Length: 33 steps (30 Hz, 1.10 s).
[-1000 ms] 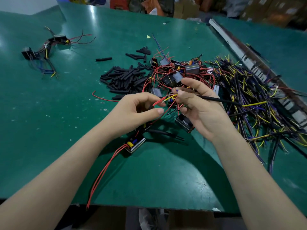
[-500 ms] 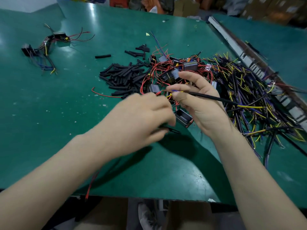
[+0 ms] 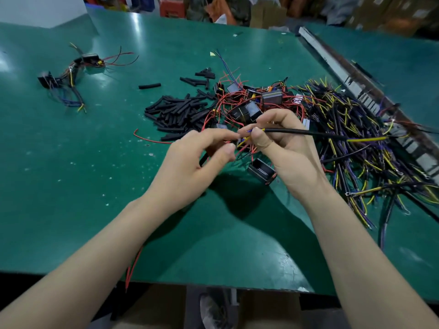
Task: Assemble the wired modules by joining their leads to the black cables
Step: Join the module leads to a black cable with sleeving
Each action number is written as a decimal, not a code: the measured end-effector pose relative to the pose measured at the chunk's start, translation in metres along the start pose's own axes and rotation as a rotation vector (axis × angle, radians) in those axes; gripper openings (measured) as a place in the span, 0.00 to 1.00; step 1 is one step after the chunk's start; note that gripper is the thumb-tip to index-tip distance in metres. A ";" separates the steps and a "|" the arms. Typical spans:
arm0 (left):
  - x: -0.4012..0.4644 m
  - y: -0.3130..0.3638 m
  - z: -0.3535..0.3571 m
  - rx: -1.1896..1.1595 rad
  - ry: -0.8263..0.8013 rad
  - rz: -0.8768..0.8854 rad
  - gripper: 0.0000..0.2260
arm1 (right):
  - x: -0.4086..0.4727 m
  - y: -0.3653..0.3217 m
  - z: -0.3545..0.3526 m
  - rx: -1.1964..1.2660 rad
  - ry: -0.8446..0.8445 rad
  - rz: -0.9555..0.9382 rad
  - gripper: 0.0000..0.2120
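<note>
- Head view: the right hand [image 3: 288, 150] was curled round a black cable [image 3: 304, 132], thumb and forefinger pinching it near its stripped end, where short yellow and blue leads stuck out.
- The cable ran off toward the right edge of the bench [image 3: 71, 186], passing over the heap of black cables [image 3: 370, 148] with yellow and purple ends that lay along that side.
- The left hand [image 3: 190, 165] sat just beside the right, fingers bent, its forefinger and thumb closing on thin red and yellow leads [image 3: 243, 144] between the two hands — how firmly it gripped them could not be told.
- A black module [image 3: 261, 173] hung or lay directly under the right palm, near the middle of the bench; whether it touched the surface was unclear.
- Behind the hands lay a tangle of more modules with red leads [image 3: 251, 103], toward the far edge.
- To the left of that tangle, a pile of short black sleeve pieces [image 3: 180, 112] lay, with a few strays farther back.
- Near the far left corner sat a small cluster of joined modules and cables [image 3: 71, 77], well apart from the rest.
- Two red wires [image 3: 133, 267] trailed from under the left forearm over the near edge.
</note>
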<state>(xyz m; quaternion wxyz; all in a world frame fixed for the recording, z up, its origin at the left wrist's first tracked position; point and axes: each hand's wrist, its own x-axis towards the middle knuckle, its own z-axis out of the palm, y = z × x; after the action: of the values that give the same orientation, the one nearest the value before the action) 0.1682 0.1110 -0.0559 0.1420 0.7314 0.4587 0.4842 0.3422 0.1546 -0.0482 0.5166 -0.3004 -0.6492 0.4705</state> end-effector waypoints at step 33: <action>0.002 -0.014 -0.003 -0.208 -0.067 -0.191 0.07 | -0.008 0.001 0.021 -0.073 0.039 0.008 0.10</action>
<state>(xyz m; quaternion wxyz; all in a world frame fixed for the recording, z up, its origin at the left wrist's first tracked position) 0.1588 0.1200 -0.0624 0.2778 0.6816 0.4684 0.4887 0.3242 0.1421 -0.0526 0.5161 -0.3309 -0.6545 0.4425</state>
